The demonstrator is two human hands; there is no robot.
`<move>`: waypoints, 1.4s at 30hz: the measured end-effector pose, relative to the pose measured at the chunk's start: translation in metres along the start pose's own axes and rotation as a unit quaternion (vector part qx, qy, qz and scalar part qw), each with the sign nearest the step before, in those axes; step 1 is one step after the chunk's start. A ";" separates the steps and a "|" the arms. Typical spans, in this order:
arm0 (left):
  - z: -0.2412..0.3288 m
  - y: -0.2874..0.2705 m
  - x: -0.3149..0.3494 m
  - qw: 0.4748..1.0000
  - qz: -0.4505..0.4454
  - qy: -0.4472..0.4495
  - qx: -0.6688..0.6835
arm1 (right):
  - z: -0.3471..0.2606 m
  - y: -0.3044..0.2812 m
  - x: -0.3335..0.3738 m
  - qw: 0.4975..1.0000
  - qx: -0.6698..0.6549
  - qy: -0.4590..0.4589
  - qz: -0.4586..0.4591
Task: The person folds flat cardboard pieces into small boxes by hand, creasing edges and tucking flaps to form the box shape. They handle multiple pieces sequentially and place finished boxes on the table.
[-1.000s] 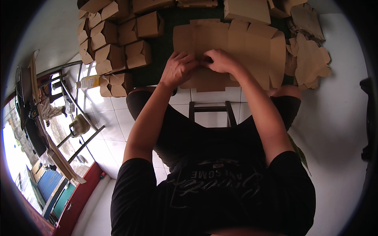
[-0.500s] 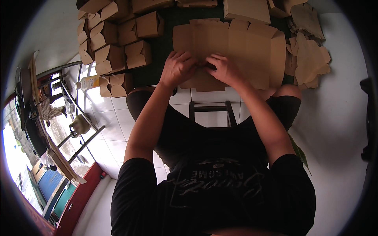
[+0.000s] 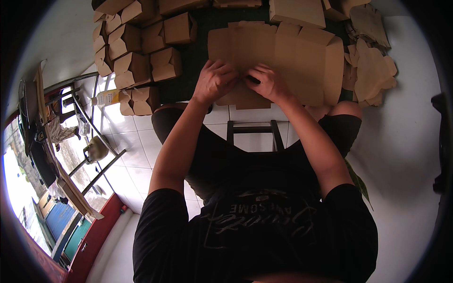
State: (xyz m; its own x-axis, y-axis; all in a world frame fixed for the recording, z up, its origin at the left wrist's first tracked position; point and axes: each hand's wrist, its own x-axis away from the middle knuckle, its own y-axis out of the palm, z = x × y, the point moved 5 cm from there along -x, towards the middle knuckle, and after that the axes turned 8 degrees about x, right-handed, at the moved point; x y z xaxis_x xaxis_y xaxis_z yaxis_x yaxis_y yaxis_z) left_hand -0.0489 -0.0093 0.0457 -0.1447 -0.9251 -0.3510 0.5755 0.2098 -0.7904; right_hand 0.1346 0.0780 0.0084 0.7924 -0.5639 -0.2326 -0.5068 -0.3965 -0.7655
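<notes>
A flat brown cardboard box blank (image 3: 306,61), scored with fold lines and cut flaps, lies unfolded in front of me. My left hand (image 3: 215,81) is on its left part, fingers curled and closed against the board. Just to the right, my right hand (image 3: 269,84) is bent the same way, its thumb and fingers pinched in on the board. The fingertips of both hands nearly meet, and they hide the bit of cardboard between them.
Several folded cardboard boxes (image 3: 131,70) crowd the table's left and far sides. More flat blanks (image 3: 373,70) are stacked at the right. A bottle (image 3: 107,98) with a yellow label is beside the boxes at the left. A dark stool frame (image 3: 230,132) is below the table.
Almost nothing differs. The cardboard blank has shifted very slightly away from me, while both hands keep to nearly the same place on it.
</notes>
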 end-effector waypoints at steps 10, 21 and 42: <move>-0.003 -0.003 -0.002 0.999 -0.022 -0.046 0.004 | -0.003 -0.003 0.000 1.000 0.014 0.005 0.021; -0.013 0.017 0.029 0.871 0.075 -0.414 0.254 | -0.003 -0.009 -0.009 0.992 -0.079 0.095 0.007; -0.008 0.037 0.032 0.793 0.074 -0.490 0.354 | 0.027 0.000 -0.067 0.957 -0.075 0.121 -0.254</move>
State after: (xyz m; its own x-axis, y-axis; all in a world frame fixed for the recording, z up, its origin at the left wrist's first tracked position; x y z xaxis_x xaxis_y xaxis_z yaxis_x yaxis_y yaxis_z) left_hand -0.0388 -0.0283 0.0013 0.4617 -0.7818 0.4191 0.8860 0.4298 -0.1742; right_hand 0.0905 0.1352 0.0074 0.8568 -0.4144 0.3069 -0.1335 -0.7531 -0.6442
